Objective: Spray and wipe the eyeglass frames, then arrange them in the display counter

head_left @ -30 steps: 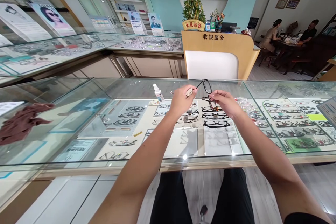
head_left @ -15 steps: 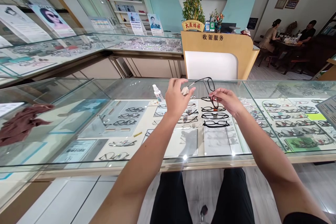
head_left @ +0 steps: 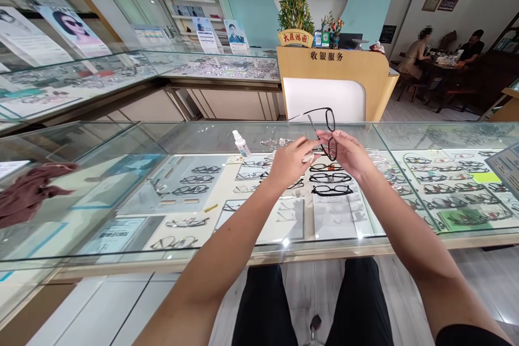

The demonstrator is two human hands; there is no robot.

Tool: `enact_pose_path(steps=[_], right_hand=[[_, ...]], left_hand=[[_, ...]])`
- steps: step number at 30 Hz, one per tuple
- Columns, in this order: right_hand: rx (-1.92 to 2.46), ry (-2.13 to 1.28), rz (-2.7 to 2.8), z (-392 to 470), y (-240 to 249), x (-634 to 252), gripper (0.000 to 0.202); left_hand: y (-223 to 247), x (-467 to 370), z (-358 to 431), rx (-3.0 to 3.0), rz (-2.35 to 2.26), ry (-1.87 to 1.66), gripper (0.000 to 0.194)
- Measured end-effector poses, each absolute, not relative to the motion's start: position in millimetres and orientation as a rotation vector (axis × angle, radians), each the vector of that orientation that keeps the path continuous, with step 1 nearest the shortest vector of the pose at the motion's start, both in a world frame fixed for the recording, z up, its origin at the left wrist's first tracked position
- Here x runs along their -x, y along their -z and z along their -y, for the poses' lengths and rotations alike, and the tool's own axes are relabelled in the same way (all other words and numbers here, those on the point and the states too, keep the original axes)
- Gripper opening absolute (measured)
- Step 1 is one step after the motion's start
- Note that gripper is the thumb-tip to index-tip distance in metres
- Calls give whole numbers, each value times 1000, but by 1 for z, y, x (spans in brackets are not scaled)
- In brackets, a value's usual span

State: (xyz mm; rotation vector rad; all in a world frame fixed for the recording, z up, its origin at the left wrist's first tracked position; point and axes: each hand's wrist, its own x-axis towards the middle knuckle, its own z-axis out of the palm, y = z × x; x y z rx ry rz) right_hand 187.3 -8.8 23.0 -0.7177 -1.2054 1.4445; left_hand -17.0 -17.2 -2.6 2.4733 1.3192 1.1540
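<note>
My right hand (head_left: 352, 155) grips a pair of black-framed eyeglasses (head_left: 331, 119) above the glass counter, turned on end with one lens above the other. The temples are unfolded and point left. Closed around a small whitish wad (head_left: 308, 158), my left hand (head_left: 291, 165) has its fingertips at the lower part of the frame and near one temple. Whether the wad is cloth or tissue I cannot tell. Fingers hide part of the lower lens and hinge. Below, several more black eyeglasses (head_left: 331, 190) lie in a column in the display case.
A white spray bottle (head_left: 240, 144) stands left of my hands on the glass counter (head_left: 194, 138). Farther left lies a crumpled brown cloth (head_left: 34, 192). Beyond the counter is a wooden cashier desk (head_left: 381, 78). Two people sit at a table at the far right.
My left hand has moved right, bringing the wad from the far end of a temple to the front frame. The eyeglasses have risen slightly and turned in my right hand.
</note>
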Motion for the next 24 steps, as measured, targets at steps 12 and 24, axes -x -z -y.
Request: enact_pose_path(steps=[12,24], right_hand=[[712,-1570,1099,5,-15,-180,35],[578,-1559,1047,6,-25,-190,24]], left_hand=[[3,21,17,-2472,-1283,-1269,35],[4,26,12,-2404,-1417,-1365,22]])
